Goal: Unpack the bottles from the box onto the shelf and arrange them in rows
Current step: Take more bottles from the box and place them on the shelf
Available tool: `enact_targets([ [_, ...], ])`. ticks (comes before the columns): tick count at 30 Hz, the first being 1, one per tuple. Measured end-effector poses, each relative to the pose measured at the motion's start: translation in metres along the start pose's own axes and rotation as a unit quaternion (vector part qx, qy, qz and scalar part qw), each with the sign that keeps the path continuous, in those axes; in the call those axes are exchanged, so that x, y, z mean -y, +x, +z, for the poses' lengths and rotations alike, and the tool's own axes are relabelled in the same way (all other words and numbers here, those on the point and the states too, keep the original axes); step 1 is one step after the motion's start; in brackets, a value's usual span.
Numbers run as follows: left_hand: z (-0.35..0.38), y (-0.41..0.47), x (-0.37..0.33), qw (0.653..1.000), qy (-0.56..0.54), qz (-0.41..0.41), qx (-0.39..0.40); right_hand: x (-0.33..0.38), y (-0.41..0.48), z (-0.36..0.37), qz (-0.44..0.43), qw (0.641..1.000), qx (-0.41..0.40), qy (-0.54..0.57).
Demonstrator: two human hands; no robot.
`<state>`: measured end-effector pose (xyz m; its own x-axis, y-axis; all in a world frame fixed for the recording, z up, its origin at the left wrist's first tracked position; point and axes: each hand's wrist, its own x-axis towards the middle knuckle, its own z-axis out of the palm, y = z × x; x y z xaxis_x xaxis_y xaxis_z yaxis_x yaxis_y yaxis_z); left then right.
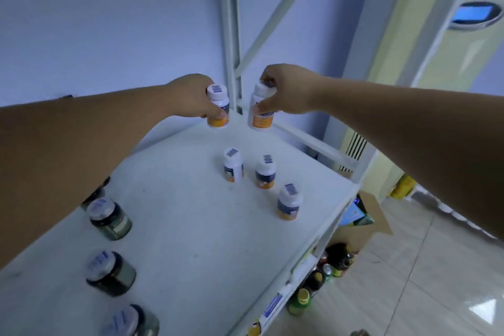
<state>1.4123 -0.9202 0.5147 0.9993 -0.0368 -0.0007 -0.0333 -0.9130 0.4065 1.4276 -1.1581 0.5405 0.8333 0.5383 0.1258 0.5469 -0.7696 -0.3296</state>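
white shelf (177,226): head view, the only one; its top board carries every bottle set out so far.
left hand (188,98): fingers closed round the side of the left bottle (218,106), thumb low on the orange band; a side grip leaves the base free to land flat.
right hand (286,90): fingertips pinched on the cap and shoulder of the right bottle (260,109), which tips a little; a top hold suits lowering it straight down.
both bottles: upright or close to it, at the far back of the shelf by the corner post (231,35), just beside each other; whether the bases touch the board i cannot tell.
below the grips: three white bottles (233,165) stand nearer the camera, loosely spaced, not yet a straight row.
left of the left grip, toward the camera: dark jars (110,222) in a line along that edge, kept apart from the white ones, likely sorted by kind.
box (365,221): cardboard, on the floor well below and right of the right grip, flaps open, packets inside.
lower shelf: more bottles crowd beneath, partly hidden.
judgement: starting at the back corner looks meant to fill rows from the rear forward; the front three will probably need straightening.
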Motion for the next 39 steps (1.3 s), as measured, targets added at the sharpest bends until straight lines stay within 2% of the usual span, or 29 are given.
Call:
enact_targets([
  [5,0.032,0.033,0.080,1.000,0.006,-0.011,0.012,0.019,0.070,0.072,0.013,0.998,0.062,0.015],
  [13,0.085,0.065,0.135,0.996,-0.047,-0.032,0.069,0.027,0.126,0.160,0.020,0.983,0.179,-0.029],
  [16,0.089,0.071,0.141,0.995,-0.073,-0.021,0.065,0.025,0.133,0.173,0.031,0.980,0.196,-0.025],
  [20,0.084,0.068,0.141,0.993,-0.062,-0.017,0.097,0.029,0.131,0.169,0.037,0.973,0.224,-0.050],
  [23,0.071,0.063,0.135,0.996,-0.034,-0.054,0.066,0.027,0.120,0.145,0.038,0.973,0.216,-0.069],
  [25,0.057,0.059,0.121,0.997,0.009,-0.073,0.033,0.024,0.106,0.118,0.043,0.979,0.187,-0.076],
  [29,0.027,0.046,0.059,0.997,0.062,-0.046,-0.029,0.009,0.063,0.057,0.052,0.987,0.109,-0.109],
  [33,0.023,0.015,-0.032,0.995,0.076,0.034,-0.048,-0.021,-0.010,0.002,0.077,0.990,0.026,-0.118],
  [39,0.072,-0.047,-0.177,0.984,0.044,0.161,-0.059,-0.070,-0.167,-0.058,0.131,0.985,-0.045,-0.106],
])
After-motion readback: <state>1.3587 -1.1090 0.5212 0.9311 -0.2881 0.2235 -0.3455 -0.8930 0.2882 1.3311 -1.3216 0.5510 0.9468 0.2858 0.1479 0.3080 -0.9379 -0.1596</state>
